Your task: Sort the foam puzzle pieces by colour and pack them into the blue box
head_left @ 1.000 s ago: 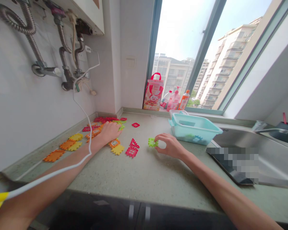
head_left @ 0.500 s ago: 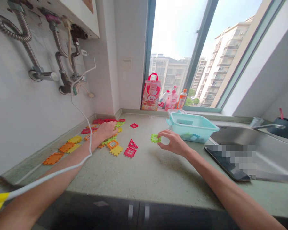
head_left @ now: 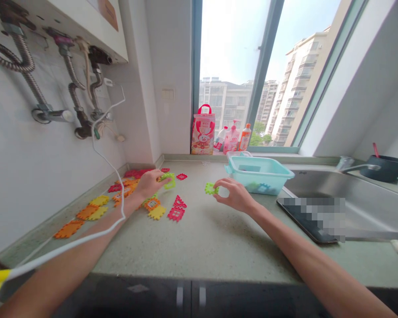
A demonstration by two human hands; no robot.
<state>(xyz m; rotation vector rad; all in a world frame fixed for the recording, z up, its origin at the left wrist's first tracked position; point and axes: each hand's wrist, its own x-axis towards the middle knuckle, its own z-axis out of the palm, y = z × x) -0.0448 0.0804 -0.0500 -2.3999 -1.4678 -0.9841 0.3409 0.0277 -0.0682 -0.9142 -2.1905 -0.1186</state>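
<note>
My left hand (head_left: pixel 150 183) is closed on a green puzzle tile (head_left: pixel 168 178), lifted just above a scatter of red, orange, yellow and green interlocking tiles (head_left: pixel 126 190) along the wall side of the counter. My right hand (head_left: pixel 234 194) pinches another green tile (head_left: pixel 211 188) above the counter, left of a light blue plastic basin (head_left: pixel 260 172). Two joined red tiles (head_left: pixel 177 209) lie between my hands. Orange and yellow tiles (head_left: pixel 86 214) lie nearer along the wall.
The green speckled counter (head_left: pixel 199 240) ends at a steel sink (head_left: pixel 351 198) on the right, with a dark flat device (head_left: pixel 296 212) at its edge. A red bag (head_left: pixel 203 134) and bottles (head_left: pixel 234 139) stand on the windowsill. A white cable (head_left: pixel 109 163) hangs over my left arm.
My left hand went from resting on the tile pile to lifting a green tile out of it. My right hand stayed in place with its green tile, raised slightly. The view shifted a little.
</note>
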